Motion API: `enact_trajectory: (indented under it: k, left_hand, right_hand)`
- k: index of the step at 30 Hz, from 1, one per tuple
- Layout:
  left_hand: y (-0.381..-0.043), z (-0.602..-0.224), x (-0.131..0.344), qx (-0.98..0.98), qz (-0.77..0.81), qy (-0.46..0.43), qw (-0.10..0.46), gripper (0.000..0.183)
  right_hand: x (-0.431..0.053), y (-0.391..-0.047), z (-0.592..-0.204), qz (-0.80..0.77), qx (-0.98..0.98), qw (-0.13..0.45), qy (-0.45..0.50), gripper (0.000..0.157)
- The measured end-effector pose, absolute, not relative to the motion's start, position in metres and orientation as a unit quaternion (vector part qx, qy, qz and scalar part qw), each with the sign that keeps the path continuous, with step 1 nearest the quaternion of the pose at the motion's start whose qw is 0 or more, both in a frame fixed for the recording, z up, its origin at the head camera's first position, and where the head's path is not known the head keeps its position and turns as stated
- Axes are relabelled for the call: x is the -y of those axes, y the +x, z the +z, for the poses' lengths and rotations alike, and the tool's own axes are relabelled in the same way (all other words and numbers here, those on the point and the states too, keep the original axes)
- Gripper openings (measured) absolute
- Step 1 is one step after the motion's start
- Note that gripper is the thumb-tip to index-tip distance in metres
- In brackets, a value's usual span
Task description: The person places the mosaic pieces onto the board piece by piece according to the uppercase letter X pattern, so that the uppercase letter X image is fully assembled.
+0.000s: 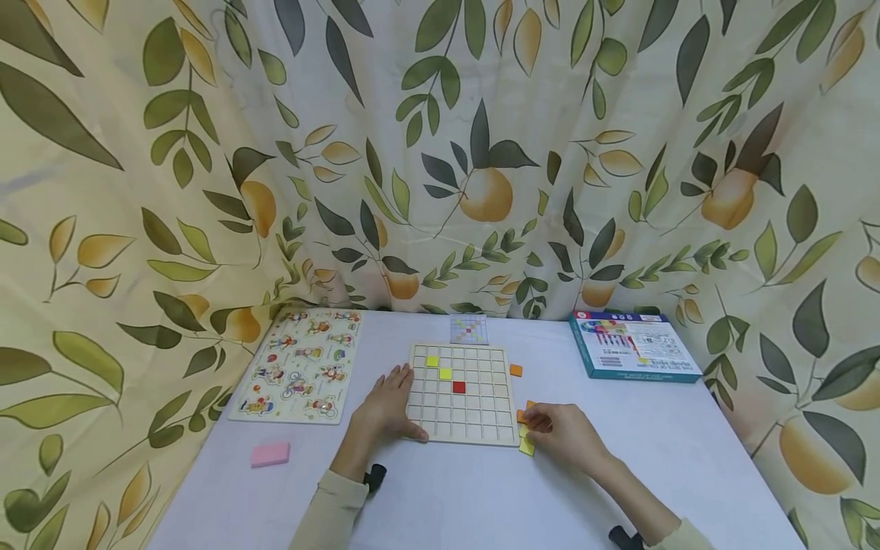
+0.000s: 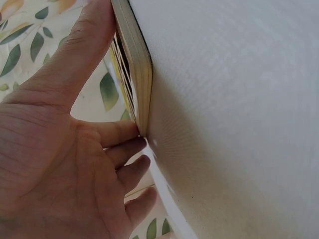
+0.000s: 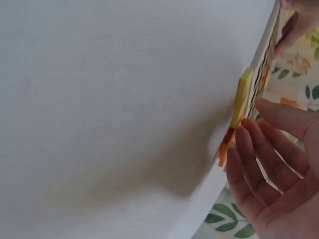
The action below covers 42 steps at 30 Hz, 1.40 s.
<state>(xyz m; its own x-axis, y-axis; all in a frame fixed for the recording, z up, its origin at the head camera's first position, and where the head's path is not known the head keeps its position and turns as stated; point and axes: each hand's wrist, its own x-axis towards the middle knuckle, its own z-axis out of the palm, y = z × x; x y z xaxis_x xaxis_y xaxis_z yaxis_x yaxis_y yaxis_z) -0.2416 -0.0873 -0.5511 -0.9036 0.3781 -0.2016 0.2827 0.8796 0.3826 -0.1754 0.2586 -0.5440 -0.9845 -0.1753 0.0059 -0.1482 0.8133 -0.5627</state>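
Gridded board lies between picture board and box, right hand overlapping tiles.

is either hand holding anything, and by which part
The left hand touches the left edge of the board. The right hand is at the tiles; whether it pinches one cannot be told.

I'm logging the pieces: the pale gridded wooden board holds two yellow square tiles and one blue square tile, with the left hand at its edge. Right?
Not quite: the head view shows one red square tile, not blue; the board, two yellow tiles and left hand are right.
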Motion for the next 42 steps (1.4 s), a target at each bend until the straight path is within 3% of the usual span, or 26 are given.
enact_trajectory:
  k: [8, 23, 42]
  left_hand:
    - [-0.241, -0.551, 0.088, -0.958, 0.182, 0.171, 0.139, 0.137]
    - [-0.239, -0.547, 0.086, -0.958, 0.184, 0.162, 0.148, 0.137]
    - [-0.241, -0.546, 0.087, -0.959, 0.171, 0.169, 0.147, 0.136]
  right_hand:
    - [-0.255, -0.169, -0.550, -0.258, -0.963, 0.009, -0.072, 0.031]
    - [-0.250, -0.172, -0.550, -0.288, -0.957, 0.013, -0.040, 0.031]
    - [-0.249, -0.188, -0.529, -0.322, -0.943, -0.018, -0.084, 0.027]
